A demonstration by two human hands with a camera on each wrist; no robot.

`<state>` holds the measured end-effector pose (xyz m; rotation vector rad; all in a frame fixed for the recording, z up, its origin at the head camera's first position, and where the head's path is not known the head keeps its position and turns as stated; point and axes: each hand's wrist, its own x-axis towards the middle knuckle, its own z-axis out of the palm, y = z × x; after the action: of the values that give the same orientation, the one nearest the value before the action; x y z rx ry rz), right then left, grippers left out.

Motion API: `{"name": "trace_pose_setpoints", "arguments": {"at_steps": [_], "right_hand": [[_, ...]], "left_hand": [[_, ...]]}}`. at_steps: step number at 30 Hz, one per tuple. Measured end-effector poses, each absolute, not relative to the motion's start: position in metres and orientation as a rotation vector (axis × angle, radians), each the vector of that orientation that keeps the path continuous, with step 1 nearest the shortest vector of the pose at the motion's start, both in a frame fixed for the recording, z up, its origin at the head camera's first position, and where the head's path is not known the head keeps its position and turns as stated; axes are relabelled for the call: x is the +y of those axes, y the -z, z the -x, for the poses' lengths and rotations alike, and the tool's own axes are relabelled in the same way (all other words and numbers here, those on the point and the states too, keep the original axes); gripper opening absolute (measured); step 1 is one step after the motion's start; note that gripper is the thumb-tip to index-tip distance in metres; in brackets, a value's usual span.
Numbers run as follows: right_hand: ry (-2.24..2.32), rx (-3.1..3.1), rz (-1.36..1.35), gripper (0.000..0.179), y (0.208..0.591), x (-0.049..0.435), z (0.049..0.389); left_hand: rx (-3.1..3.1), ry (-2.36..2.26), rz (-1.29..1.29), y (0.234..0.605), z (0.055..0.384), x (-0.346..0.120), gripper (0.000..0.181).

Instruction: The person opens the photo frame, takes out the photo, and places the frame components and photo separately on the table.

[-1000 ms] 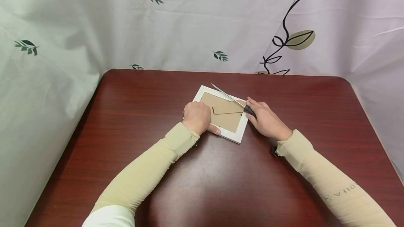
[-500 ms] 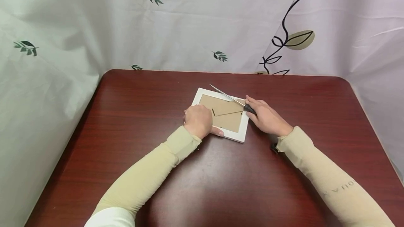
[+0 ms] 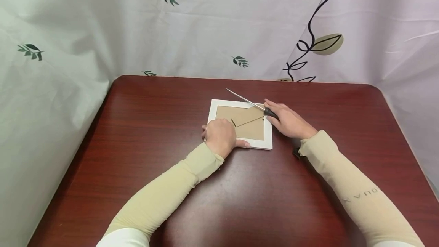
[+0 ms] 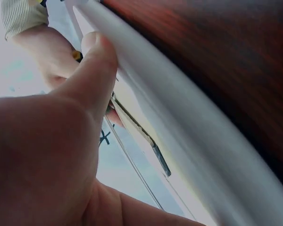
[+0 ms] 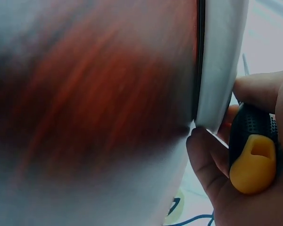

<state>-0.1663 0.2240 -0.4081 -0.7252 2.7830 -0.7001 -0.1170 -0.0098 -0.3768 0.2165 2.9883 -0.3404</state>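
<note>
Picture frame: white, back side up (image 3: 241, 123), around midway between the table's left and right edges, nearer the far edge; its near side runs roughly parallel to that edge.
Frame back: tan backing board (image 3: 256, 132), with a stand leg (image 3: 247, 116) of the same colour, dark-tipped toward the left hand. Can't tell from here whether the leg is flush or slightly raised.
Left hand: on the frame's near-left corner (image 3: 221, 135), gripping it. Thumb lies along the near side, fingers reach round the left side.
Right hand: at the frame's right side (image 3: 289, 120), holding the screwdriver in the palm; thumb and fingertips also at the frame's corner.
Screwdriver: thin metal shaft, black handle (image 3: 271, 113) with yellow end (image 5: 253, 165). Handle at the frame's right side, shaft slanting across its far side, tip pointing toward the table's far-left corner. Can't tell if the shaft touches the frame.
Table: dark red-brown wood grain (image 3: 154, 106), rounded far corners, glare toward the near side.
Sleeves: pale yellow-beige on left arm (image 3: 157, 193) and right arm (image 3: 356, 186); lettering on the right one.
Curtain: whitish, leaf prints (image 3: 199, 26), hanging behind the far edge.
</note>
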Motion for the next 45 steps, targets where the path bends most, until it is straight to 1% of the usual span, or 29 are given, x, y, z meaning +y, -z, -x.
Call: {"name": "trace_pose_setpoints", "arguments": {"at_steps": [16, 20, 24, 28, 32, 36, 39, 42, 45], "right_hand": [[0.637, 2.766, 0.731, 0.056, 0.405, 0.225, 0.171], [0.628, 2.762, 0.739, 0.056, 0.407, 0.225, 0.171], [0.635, 2.759, 0.738, 0.057, 0.407, 0.224, 0.171], [0.651, 2.758, 0.749, 0.057, 0.407, 0.224, 0.172], [0.675, 2.763, 0.755, 0.056, 0.408, 0.224, 0.171], [0.694, 2.785, 0.734, 0.056, 0.407, 0.223, 0.166], [0.721, 2.824, 0.704, 0.055, 0.407, 0.222, 0.160], [0.781, 2.877, 0.660, 0.052, 0.405, 0.221, 0.153], [0.842, 2.928, 0.623, 0.047, 0.401, 0.220, 0.142]], "left_hand": [[3.035, 0.438, -0.239, 0.381, 0.109, -0.002, 0.100], [2.980, 0.376, -0.310, 0.376, 0.112, -0.011, 0.091], [2.910, 0.283, -0.364, 0.366, 0.118, -0.025, 0.079], [2.862, 0.155, -0.350, 0.355, 0.127, -0.040, 0.072], [2.879, 0.063, -0.297, 0.347, 0.138, -0.053, 0.069], [2.884, -0.028, -0.387, 0.346, 0.149, -0.063, 0.078], [2.854, -0.072, -0.508, 0.350, 0.157, -0.068, 0.102], [2.799, -0.101, -0.580, 0.358, 0.165, -0.070, 0.123], [2.736, -0.133, -0.629, 0.364, 0.171, -0.071, 0.130]]}}
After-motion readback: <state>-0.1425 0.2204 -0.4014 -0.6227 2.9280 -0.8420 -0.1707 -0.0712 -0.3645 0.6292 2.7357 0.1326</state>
